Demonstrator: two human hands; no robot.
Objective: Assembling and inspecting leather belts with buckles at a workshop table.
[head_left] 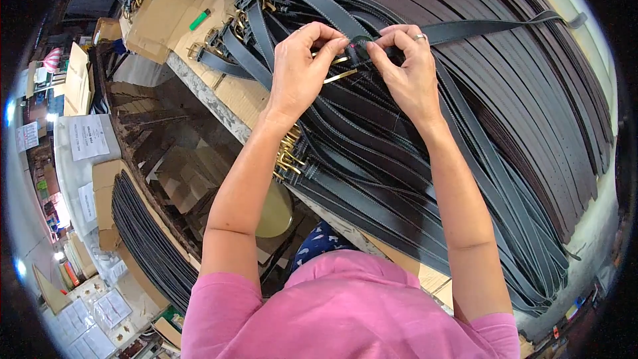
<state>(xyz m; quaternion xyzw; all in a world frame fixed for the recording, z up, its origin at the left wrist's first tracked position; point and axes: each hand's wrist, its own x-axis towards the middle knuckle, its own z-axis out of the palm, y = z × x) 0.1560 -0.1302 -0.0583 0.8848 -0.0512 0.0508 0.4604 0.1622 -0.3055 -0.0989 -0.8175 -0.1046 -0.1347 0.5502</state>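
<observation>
Floor stack, nine o'clock: dark belts (143, 239) on cardboard beside the worktop, laid flat and parallel, likely so they stay countable and uncreased.
Cardboard sheets, eleven o'clock: brown card (174, 10) on the worktop with a green marker (199, 19) lying on it, within reach of the left side.
Worktop edge: pale speckled rim (212, 103) running from eleven toward five o'clock, belt ends hanging just over it.
Brass buckles, centre: cluster of gold-coloured buckles (287, 153) at the edge, all ends turned the same way, probably so each can be picked off in order.
Left hand (302, 70): raised over the pile at twelve o'clock, thumb and forefinger pinched together on the buckle end of the black belt (478, 26), other fingers curled; a brass prong or bar (340, 76) sticking out just below the pinch.
Right hand (405, 70): just beside the left, ring on one finger, fingers clamped on the same belt end from the other side; two-handed grip seems meant to steady the small part while it is worked.
Belt's run: strap trailing from the hands toward two o'clock, lying across the pile.
Brown belts, one to three o'clock: wide fan of brown straps (531, 93) beneath and beyond, kept apart from the black ones by colour.
</observation>
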